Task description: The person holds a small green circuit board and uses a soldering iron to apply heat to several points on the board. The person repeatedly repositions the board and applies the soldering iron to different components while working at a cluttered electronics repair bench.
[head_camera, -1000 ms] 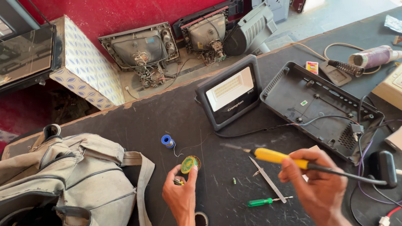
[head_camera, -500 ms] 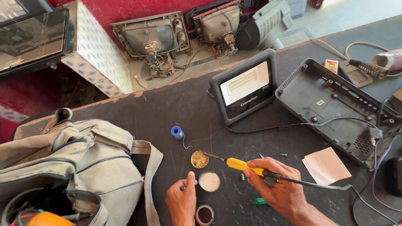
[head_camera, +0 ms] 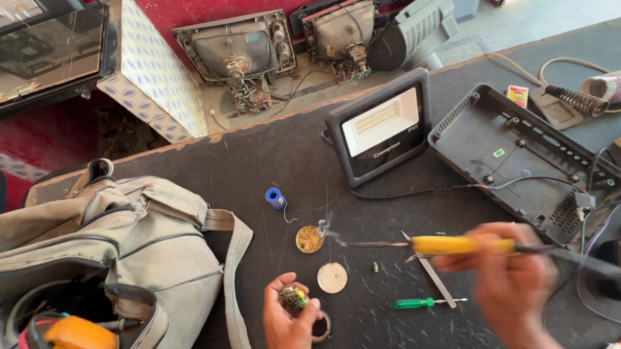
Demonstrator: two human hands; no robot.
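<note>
A yellow soldering iron is gripped by the right hand; a small part is pinched by the left hand. A round tin and a white lid lie between the hands, and a green screwdriver just beside the right.

I count 2 old grey picture tubes w/ bare circuit boards, 1 black flat LED floodlight, 1 blue solder spool, 1 green-handled screwdriver, 2 small round discs.

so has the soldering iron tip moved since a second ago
Yes. The soldering iron in the right hand has swung left, away from the black housing; its tip now smokes beside the round flux tin.
</note>
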